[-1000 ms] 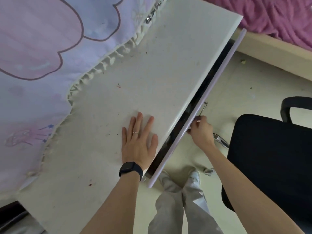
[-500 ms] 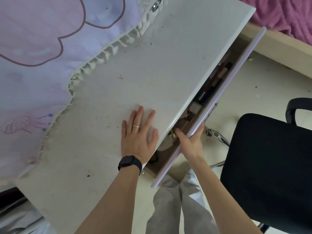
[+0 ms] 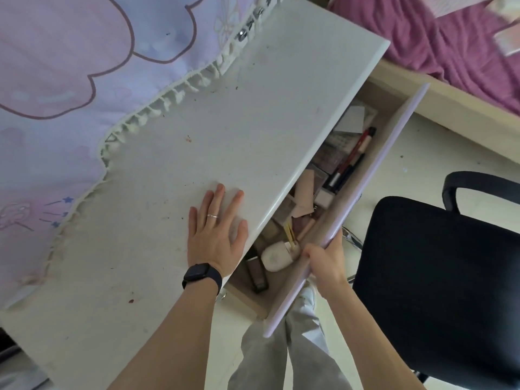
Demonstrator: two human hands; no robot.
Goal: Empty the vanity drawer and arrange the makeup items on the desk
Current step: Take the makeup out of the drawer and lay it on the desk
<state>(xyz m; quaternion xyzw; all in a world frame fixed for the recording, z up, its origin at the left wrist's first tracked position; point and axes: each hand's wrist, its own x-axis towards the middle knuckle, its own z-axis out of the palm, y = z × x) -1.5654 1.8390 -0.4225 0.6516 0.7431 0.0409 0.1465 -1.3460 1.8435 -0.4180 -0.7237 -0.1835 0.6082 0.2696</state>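
The vanity drawer (image 3: 374,170), with a pale lilac front, stands pulled partway out from under the white desk top (image 3: 225,130). My right hand (image 3: 326,260) grips the top edge of the drawer front, thumb inside. My left hand (image 3: 216,235) rests flat on the desk near its front edge, fingers spread, with a ring and a black watch. Inside the drawer lie several makeup items: a white oval case (image 3: 277,256), a dark slim palette (image 3: 257,273), a red and black pencil (image 3: 354,153), beige sponges (image 3: 305,192) and flat compacts. The drawer's back part is hidden under the desk.
A black office chair (image 3: 436,282) stands close on the right of the drawer. A pink and lilac cloth with a fringe (image 3: 70,94) covers the desk's far left. A bed with a purple blanket (image 3: 450,43) lies beyond the desk. My legs are below the drawer.
The drawer has slid further out, showing more makeup inside. My right hand moved from the handle to gripping the drawer front's top edge. My left hand stayed flat on the desk.
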